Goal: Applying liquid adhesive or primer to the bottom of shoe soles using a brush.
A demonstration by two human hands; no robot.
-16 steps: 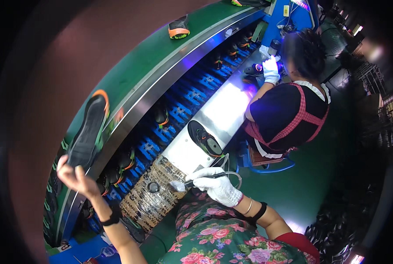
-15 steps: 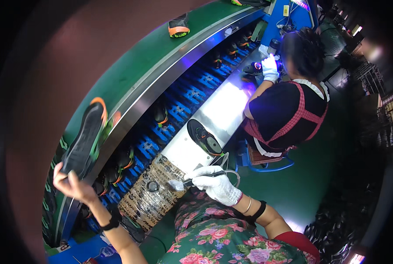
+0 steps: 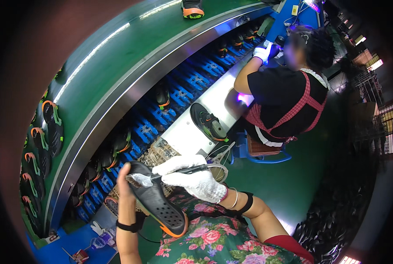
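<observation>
My left hand (image 3: 125, 187), bare, grips a black shoe sole (image 3: 165, 213) by its edge at one end. The sole has an orange rim and a field of small holes, and it tilts over my floral apron. In a white knit glove, my right hand (image 3: 192, 178) is shut on a black-handled brush (image 3: 183, 170) with a thin hose at its back. The brush's pale bristles (image 3: 140, 179) lie on the end of the sole beside my left fingers. Part of my left hand is hidden behind the sole. A black and green sandal (image 3: 207, 123) lies on the white panel beyond.
Soles with orange edges (image 3: 51, 119) lie in rows on the green conveyor (image 3: 104, 66). Black sandals stand along the blue-slatted conveyor (image 3: 179, 94). A person (image 3: 289, 97) in a checked apron sits at right, gloved hands by a blue machine. Small tools lie on a blue surface (image 3: 51, 255).
My left hand has brought the sole from the green conveyor toward my body. My right hand has moved left, bringing the brush onto it. The co-worker's gloved hand has shifted slightly.
</observation>
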